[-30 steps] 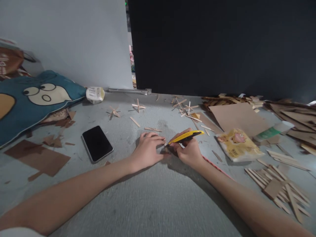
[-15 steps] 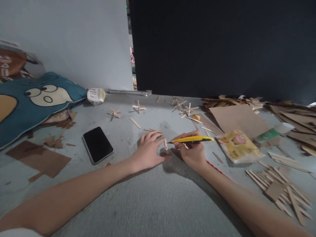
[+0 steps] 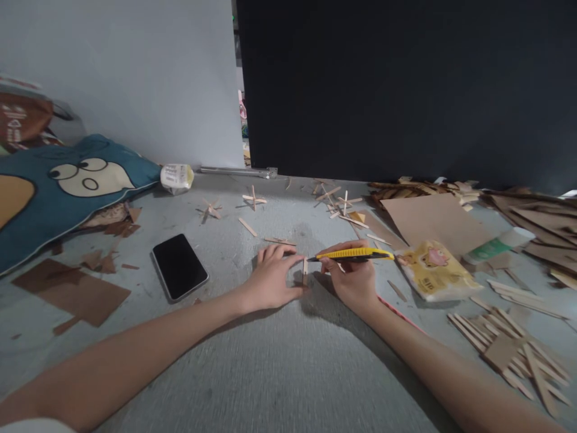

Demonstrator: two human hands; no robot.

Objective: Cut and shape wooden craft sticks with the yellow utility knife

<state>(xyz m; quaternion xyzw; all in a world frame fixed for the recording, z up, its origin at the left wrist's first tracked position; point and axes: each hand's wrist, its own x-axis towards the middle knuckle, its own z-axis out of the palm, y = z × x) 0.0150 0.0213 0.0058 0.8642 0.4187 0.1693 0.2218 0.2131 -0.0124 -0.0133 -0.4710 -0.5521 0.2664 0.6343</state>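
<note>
Grey desk (image 3: 252,367) underlies the work: left hand (image 3: 270,280) with fingers spread, right hand (image 3: 354,281) closed around a yellow utility knife (image 3: 358,255), and a short wooden stick (image 3: 305,273) retained between left thumb and index fingertip near the desk's centre. Trimming the stick appears to be the step in hand; the blade tip (image 3: 312,260) sits at or just beside its far end, contact unconfirmed. The next move likely calls for a firm hold and light pressure clear of the fingertip.

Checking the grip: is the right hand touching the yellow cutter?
Touching: the head view shows the right hand gripping the yellow cutter by its body.
</note>
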